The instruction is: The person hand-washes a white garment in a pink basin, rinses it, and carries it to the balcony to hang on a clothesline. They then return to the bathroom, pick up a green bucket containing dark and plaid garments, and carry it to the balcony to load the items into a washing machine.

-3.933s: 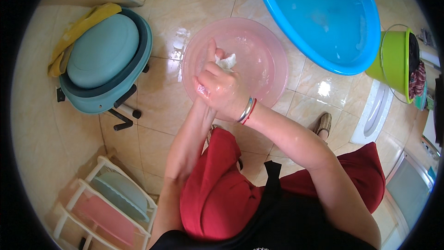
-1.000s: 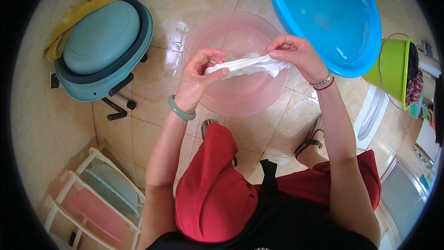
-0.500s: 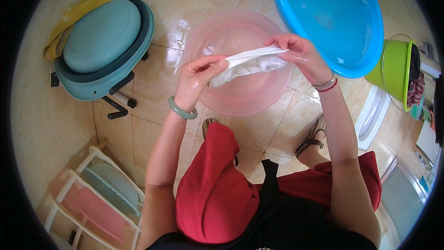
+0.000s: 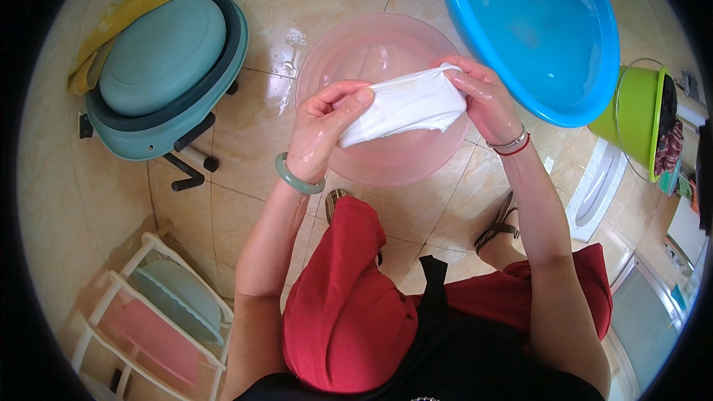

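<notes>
A wet white cloth [image 4: 407, 107] is stretched between my two hands, above a pink translucent basin [image 4: 386, 24] on the tiled floor. My left hand [image 4: 324, 120] pinches its left end between thumb and fingers. At the other end, my right hand [image 4: 484, 98] grips the upper right corner. The cloth spreads as a fairly smooth band with an uneven lower edge; its exact kind is not clear. Below it, the basin's inside shows pink and wet, partly hidden by the cloth and my hands.
A large blue tub [image 4: 535, 22] holding water stands at the upper right, beside a green bucket [image 4: 631, 119] with dark fabrics. At the upper left is a folded teal tub [image 4: 167, 59] with a yellow cloth [image 4: 119, 18]. A white rack [image 4: 126, 293] holds basins at lower left.
The cloth has gone from a bunched fold to a flatter, spread band facing up. My right hand has turned and shifted slightly; both hands keep their hold.
</notes>
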Motion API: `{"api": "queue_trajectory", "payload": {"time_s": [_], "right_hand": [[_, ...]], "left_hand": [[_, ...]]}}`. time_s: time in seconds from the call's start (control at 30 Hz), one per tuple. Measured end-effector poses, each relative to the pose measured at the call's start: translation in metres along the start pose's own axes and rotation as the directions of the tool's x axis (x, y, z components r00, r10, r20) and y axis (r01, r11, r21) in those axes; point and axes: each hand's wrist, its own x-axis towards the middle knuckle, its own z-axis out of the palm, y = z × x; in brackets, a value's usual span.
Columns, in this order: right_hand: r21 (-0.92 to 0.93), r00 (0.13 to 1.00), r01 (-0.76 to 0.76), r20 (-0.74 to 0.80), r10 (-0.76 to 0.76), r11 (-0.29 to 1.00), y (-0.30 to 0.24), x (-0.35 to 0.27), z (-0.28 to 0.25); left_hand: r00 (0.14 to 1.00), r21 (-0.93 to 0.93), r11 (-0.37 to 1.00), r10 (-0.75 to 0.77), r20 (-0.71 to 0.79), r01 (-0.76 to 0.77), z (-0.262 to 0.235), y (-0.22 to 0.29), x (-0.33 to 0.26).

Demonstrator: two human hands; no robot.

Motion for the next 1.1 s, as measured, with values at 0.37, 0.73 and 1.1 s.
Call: {"api": "queue_trajectory", "payload": {"time_s": [0.37,0.73,1.1], "right_hand": [[0.047,0.999,0.038,0.024,-0.040,0.998,0.001,0.001,0.000],[-0.343,0.967,0.176,0.234,-0.098,0.922,-0.007,0.002,-0.011],[-0.373,0.995,0.077,0.084,-0.049,0.925,-0.004,0.008,0.012]], "left_hand": [[0.986,0.225,0.960,0.168,0.013,-0.167,-0.003,-0.006,0.004],[0.564,0.725,0.296,0.812,0.153,-0.623,0.000,-0.026,0.002],[0.912,0.526,0.783,0.408,-0.033,-0.332,-0.001,-0.024,0.000]]}}
